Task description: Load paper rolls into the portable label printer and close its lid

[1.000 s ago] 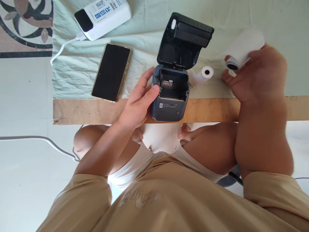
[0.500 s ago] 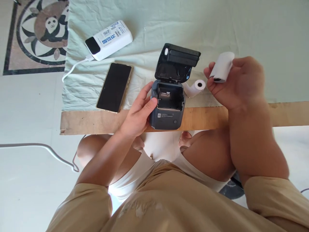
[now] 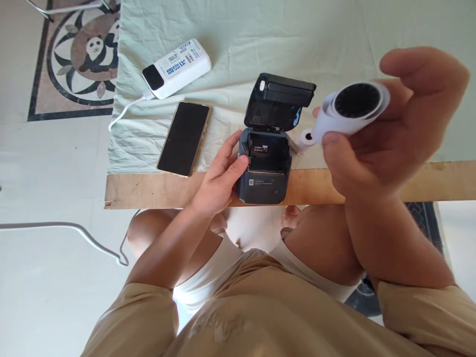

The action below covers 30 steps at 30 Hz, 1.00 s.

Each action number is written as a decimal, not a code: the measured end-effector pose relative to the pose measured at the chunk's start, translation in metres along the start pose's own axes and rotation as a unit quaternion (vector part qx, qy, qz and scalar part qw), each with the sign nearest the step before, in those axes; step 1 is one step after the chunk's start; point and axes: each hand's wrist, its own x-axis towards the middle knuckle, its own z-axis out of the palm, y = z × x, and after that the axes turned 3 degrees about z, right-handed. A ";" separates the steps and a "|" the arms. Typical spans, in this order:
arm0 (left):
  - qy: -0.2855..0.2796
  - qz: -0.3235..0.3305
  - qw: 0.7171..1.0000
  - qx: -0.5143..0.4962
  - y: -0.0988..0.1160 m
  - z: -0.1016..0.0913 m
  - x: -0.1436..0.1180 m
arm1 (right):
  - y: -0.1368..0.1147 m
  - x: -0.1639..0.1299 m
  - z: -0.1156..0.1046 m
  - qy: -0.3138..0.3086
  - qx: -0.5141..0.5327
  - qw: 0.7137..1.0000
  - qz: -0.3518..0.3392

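Wooden tabletop [image 3: 148, 191] with a wrinkly pale green cloth [image 3: 241, 34] over it, and on that sit a power bank [image 3: 177, 68], a phone [image 3: 185, 138], the open little printer [image 3: 267, 158] and a paper roll [image 3: 303, 139] just beside it.

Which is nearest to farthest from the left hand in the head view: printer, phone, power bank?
From the left hand:
1. Printer, touching it, just to its right.
2. Phone, flat on the cloth, up and left.
3. Power bank, farther back left, cable plugged in.
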 end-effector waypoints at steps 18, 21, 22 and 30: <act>0.001 -0.009 1.000 0.005 0.001 0.000 0.000 | 0.009 -0.014 0.006 -0.169 -0.117 0.977 -0.048; -0.001 -0.006 1.000 0.006 0.002 0.001 -0.001 | 0.013 -0.017 0.012 -0.176 -0.202 0.963 -0.035; -0.002 -0.006 1.000 0.007 0.002 0.001 -0.002 | 0.015 -0.018 0.013 -0.175 -0.225 0.958 -0.027; -0.013 0.003 1.000 0.005 0.000 -0.001 -0.002 | 0.019 -0.015 0.011 -0.153 -0.244 0.953 -0.097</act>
